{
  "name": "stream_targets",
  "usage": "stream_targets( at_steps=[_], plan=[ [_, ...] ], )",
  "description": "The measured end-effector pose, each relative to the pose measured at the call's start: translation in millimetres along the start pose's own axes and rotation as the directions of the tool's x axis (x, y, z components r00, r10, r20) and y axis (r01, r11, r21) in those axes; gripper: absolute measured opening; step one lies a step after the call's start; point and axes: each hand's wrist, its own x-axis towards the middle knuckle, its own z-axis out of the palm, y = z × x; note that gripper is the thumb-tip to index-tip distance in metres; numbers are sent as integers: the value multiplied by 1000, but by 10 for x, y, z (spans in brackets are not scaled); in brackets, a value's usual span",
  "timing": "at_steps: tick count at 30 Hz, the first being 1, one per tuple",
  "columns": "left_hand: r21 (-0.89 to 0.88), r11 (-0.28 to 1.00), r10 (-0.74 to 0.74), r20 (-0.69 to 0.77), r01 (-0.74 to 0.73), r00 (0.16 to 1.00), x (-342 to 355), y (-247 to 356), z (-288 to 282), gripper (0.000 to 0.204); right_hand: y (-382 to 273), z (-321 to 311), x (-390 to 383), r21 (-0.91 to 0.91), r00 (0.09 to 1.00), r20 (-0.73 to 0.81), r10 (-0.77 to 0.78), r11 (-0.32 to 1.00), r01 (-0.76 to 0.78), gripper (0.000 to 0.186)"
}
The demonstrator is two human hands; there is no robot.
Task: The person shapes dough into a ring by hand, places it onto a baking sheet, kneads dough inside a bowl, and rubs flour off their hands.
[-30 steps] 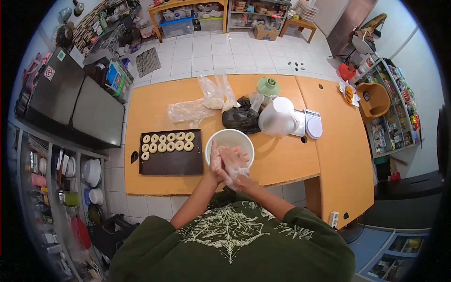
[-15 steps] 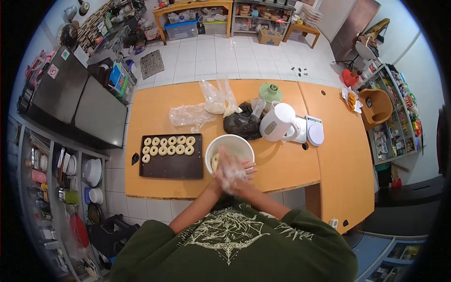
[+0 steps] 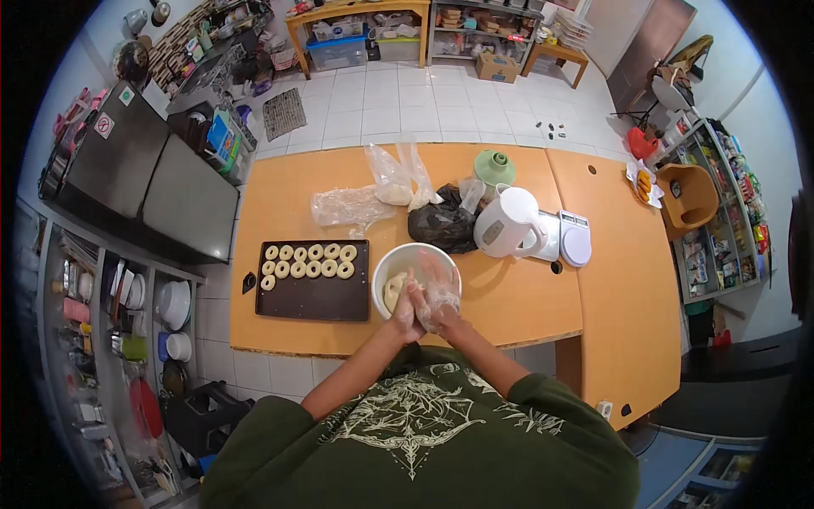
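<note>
Floury left hand (image 3: 407, 310) and right hand (image 3: 441, 302) meet over the bowl (image 3: 376, 280), whether their grip clamps anything I can't tell, with a prohibition sticker (image 3: 103, 126) at ten o'clock.

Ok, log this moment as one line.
left hand: against right hand | both: over white bowl | dough: in white bowl | dough rings: on dark tray

Rd white bowl (image 3: 405, 258), ctr: smooth plastic, semi-gloss. Dk-brown rect. tray (image 3: 318, 300), ctr-left: metal-look, matt. Pale dough rings (image 3: 298, 264), same spot: smooth, matt. Black crumpled bag (image 3: 439, 227), upper ctr: thin glossy plastic. Orange-tan tabletop (image 3: 509, 297): wood-look, satin.
</note>
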Motion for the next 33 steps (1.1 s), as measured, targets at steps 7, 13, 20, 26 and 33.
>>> stream_targets(
  at_steps=[7, 13, 20, 26, 33],
  plan=[
    [-80, 991, 93, -129, -104, 987, -94, 89, 329, 102, 46, 36, -19, 49, 998, -54, -41, 998, 44, 65],
    [-45, 995, 76, -146, -83, 986, -152, -20, 341, 92, 31, 131, -49, -50, 997, 12, -76, 996, 76, 65],
    [-54, 988, 145, -27, -147, 989, -43, -24, 149, 101, 3, 143, -52, 27, 1000, 3, 8, 1000, -8, 69],
    [64, 996, 74, -176, -64, 982, -106, 64, 170, 114, 64, 126, -114, -49, 998, 12, 62, 997, -61, 70],
    [-110, 981, 156, -69, -163, 985, -62, 253, 332, 109, 120, 8, 40, -205, 976, -108, 189, 956, -208, 69]
  ],
)
